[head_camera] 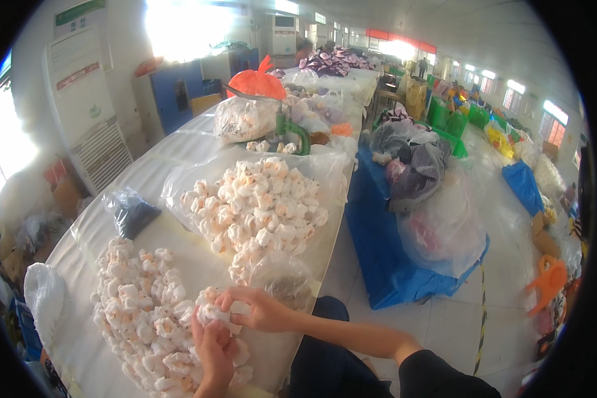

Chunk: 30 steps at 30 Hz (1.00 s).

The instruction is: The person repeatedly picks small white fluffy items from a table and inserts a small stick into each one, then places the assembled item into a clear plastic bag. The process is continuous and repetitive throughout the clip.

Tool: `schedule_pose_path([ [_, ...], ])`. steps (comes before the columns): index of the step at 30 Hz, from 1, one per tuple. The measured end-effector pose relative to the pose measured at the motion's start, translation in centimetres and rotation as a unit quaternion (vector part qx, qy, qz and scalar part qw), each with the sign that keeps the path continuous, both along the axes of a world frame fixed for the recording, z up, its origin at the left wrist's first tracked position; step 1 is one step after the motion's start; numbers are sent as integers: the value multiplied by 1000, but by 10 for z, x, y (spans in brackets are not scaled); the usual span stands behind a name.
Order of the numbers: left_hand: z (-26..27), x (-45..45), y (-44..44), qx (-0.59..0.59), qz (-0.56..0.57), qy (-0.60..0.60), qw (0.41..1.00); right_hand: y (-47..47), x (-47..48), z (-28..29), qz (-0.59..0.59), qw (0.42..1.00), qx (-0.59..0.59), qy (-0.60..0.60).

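Observation:
Between both hands is a small white and peach stuffed piece shaped like popcorn (211,312). My left hand (214,343) grips it from below, with the fingers curled. From the right, my right hand (261,309) pinches at its edge with thumb and forefinger. Whether the fingertips also hold something tiny cannot be seen. A spread of similar stuffed pieces (144,318) lies on the table beside my left hand. Beyond my hands, a larger heap of them (263,199) rests on a clear plastic sheet (179,174). Near my right wrist sits a clear bag of small brownish parts (288,286).
A clear bag of dark small parts (135,214) lies on the pale-covered table (189,253). Further back stand a green hand press (291,130) and a filled bag (244,119). On the floor to the right, blue sheeting (378,268) lies under bags and fabric.

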<state>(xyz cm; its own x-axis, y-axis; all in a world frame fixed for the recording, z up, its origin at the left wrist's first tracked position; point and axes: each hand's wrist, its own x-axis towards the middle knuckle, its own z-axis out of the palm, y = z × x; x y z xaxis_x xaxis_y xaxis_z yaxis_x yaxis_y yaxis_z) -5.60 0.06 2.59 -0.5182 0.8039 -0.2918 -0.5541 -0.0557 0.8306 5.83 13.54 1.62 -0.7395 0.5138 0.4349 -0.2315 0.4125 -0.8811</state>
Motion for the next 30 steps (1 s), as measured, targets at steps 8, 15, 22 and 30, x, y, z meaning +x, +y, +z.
schedule_pose_path([
  [8,-14,-6,-3,64,16,118,991,-7,7,21,37,993,-112,14],
  [15,-8,-10,3,58,22,123,991,-37,17,6,15,997,-66,47],
  [22,-2,6,-8,63,-39,360,930,-61,54,5,-101,992,-9,80],
  [30,1,18,-15,51,-102,457,882,-87,71,12,-194,980,-16,42],
])
